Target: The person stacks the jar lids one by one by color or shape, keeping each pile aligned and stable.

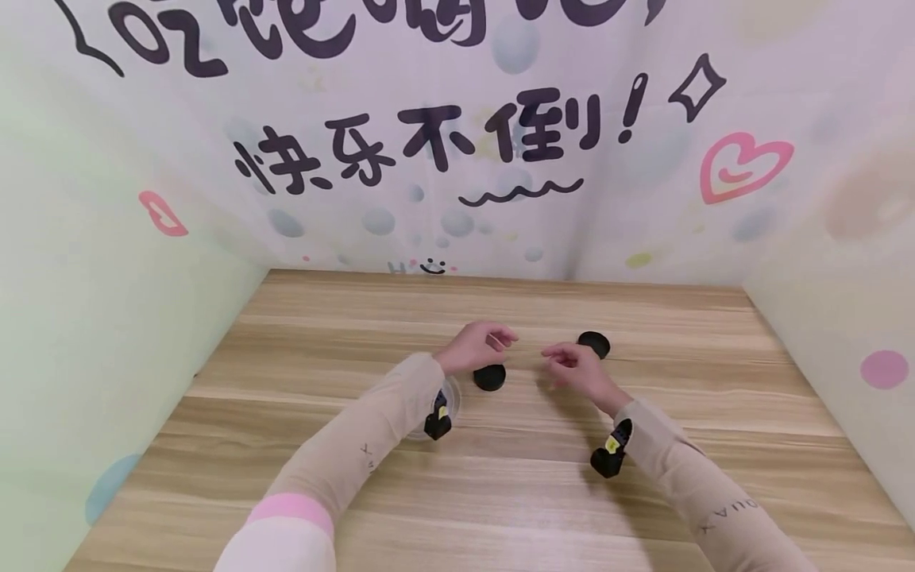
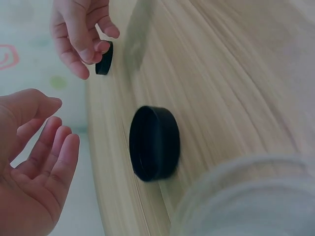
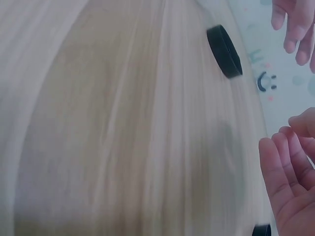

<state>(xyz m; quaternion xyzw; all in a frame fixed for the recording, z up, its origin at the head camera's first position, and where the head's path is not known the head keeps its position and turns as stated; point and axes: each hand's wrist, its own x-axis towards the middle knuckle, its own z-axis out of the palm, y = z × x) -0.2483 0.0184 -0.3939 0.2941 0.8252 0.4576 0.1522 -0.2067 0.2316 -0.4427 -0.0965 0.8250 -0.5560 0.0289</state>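
Note:
Two round black lids lie on the wooden table. One lid (image 1: 489, 378) is just below my left hand (image 1: 473, 346); in the left wrist view this lid (image 2: 155, 143) shows its hollow inside. The other lid (image 1: 595, 344) sits behind my right hand (image 1: 581, 372), near its knuckles. Both hands hover over the table with fingers loosely bent, facing each other with a gap between, and neither holds anything. A clear round container (image 1: 454, 401) stands under my left wrist, partly hidden by it; its curved rim (image 2: 246, 164) shows up close in the left wrist view.
Black wrist-worn devices (image 1: 438, 419) hang below both sleeves. The wooden tabletop (image 1: 500, 508) ends at a printed cloth backdrop (image 1: 429, 222) with dark lettering, and pale walls (image 1: 843, 342) stand on both sides.

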